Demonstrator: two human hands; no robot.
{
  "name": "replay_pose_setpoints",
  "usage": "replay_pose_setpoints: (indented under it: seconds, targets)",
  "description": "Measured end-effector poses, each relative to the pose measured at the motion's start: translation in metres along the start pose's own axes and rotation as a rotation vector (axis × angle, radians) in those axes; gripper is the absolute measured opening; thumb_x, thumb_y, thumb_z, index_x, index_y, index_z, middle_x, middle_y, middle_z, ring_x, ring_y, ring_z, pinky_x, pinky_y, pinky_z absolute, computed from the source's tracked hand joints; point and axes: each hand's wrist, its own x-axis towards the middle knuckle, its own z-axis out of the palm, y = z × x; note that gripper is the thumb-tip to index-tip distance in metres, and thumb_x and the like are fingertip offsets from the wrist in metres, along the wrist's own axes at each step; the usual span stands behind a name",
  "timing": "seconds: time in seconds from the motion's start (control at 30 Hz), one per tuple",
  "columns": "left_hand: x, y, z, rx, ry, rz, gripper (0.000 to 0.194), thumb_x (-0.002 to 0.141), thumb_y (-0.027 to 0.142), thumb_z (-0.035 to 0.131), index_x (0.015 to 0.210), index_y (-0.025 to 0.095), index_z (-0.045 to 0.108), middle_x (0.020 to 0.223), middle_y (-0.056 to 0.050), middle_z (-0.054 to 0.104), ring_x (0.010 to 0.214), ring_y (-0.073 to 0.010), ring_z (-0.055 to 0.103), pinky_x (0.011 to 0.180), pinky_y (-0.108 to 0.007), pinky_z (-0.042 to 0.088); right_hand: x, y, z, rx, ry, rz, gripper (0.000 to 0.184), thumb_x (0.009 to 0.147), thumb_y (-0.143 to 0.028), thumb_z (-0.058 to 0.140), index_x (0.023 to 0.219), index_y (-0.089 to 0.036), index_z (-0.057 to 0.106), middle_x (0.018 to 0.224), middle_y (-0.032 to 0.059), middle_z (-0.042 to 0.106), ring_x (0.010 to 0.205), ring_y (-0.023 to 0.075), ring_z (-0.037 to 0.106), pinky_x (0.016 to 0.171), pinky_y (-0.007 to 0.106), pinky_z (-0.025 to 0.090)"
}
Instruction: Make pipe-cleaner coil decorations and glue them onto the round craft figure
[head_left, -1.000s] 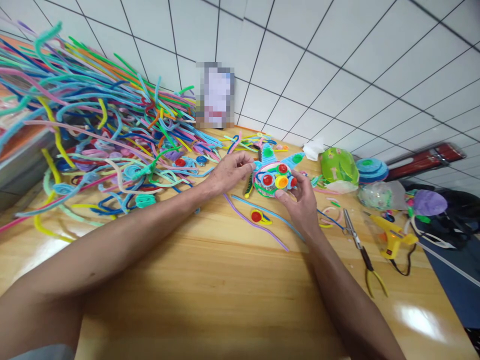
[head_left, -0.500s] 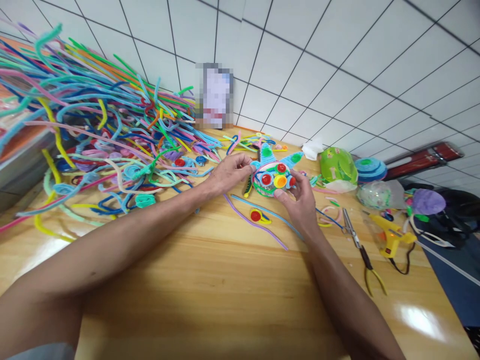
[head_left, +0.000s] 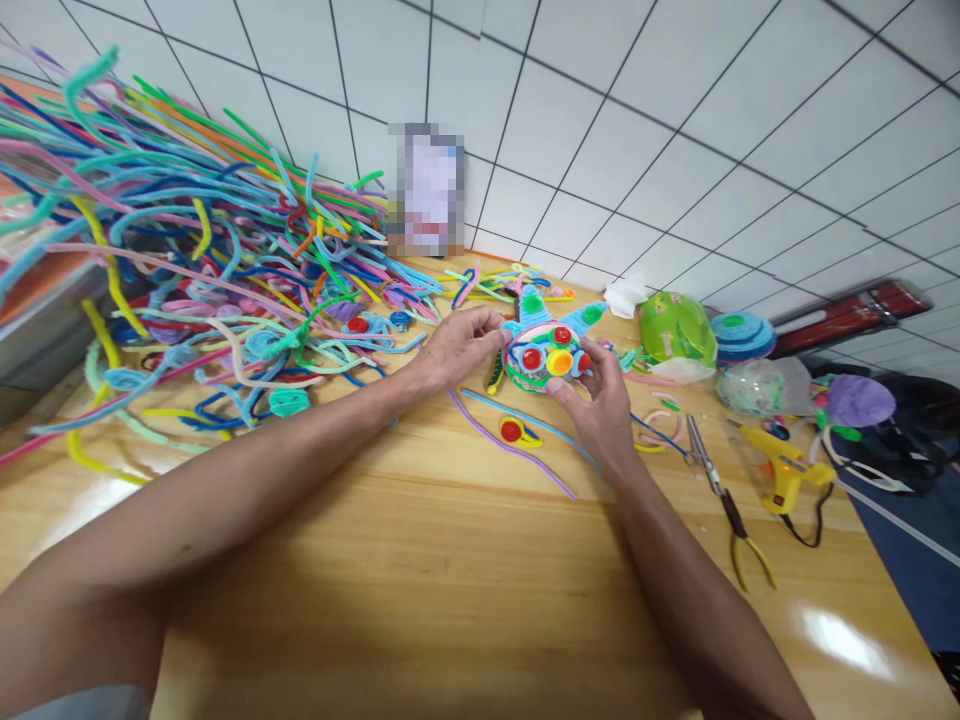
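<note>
Multicoloured fuzzy craft piece between right hand's curled fingers and left hand's pinched fingertips.

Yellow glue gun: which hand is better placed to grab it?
Right hand, I'd say: the yellow glue gun lies beyond its forearm, so the left hand would have to cross over. Catch: the right holds the colourful craft, so the left would probably need to steady it.

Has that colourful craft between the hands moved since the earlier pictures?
No: the craft shows no clear shift against the red-and-yellow piece on the table.
</note>
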Motion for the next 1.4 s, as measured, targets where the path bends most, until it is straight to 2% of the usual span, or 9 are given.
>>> replay_pose_setpoints:
  seconds: [0.37, 0.6, 0.8, 1.4]
  targets:
    - [-0.0019, -0.0013, 0.0039, -0.006, 0.034, 0.018, 0.028, 0.089, 0.042, 0.065, 0.076, 0.019, 0.058, 0.071, 0.001, 0.056, 0.066, -0.0128, 0.049, 0.064, -0.026, 0.040, -0.0001, -0.0010, 0.0001, -0.003, -0.011, -0.011, 0.064, 0.079, -0.048, 0.082, 0.132, -0.027, 0.055, 0.138, 0.0108, 0.061, 0.123, 0.0284, 0.064, 0.107, 0.051, 0.055]
    - [-0.0061, 0.0001, 0.0011, -0.010, 0.018, -0.012, 0.023, 0.090, 0.041, 0.066, 0.088, 0.018, 0.062, 0.082, -0.001, 0.063, 0.076, -0.0145, 0.056, 0.068, -0.025, 0.044, -0.0002, -0.0012, -0.0002, -0.021, -0.004, -0.003, 0.066, 0.078, -0.049, 0.083, 0.133, -0.026, 0.054, 0.140, 0.0114, 0.061, 0.124, 0.0285, 0.064, 0.108, 0.051, 0.054]
    - [-0.0054, -0.0039, 0.0039, -0.016, 0.026, -0.015, 0.024, 0.088, 0.037, 0.065, 0.077, 0.019, 0.056, 0.073, 0.002, 0.056, 0.068, -0.0125, 0.049, 0.064, -0.025, 0.041, -0.0002, -0.0028, 0.0001, -0.020, -0.015, -0.017, 0.066, 0.078, -0.050, 0.082, 0.133, -0.025, 0.054, 0.140, 0.0124, 0.061, 0.122, 0.0285, 0.065, 0.108, 0.051, 0.055]
    - [-0.0046, -0.0009, 0.0052, 0.032, 0.035, -0.013, 0.030, 0.088, 0.042, 0.064, 0.070, 0.020, 0.052, 0.068, 0.003, 0.050, 0.066, -0.0125, 0.044, 0.062, -0.025, 0.038, -0.0015, -0.0031, 0.0009, -0.047, -0.009, -0.032, 0.065, 0.080, -0.050, 0.080, 0.134, -0.026, 0.055, 0.139, 0.0115, 0.061, 0.123, 0.0297, 0.065, 0.107, 0.051, 0.055]
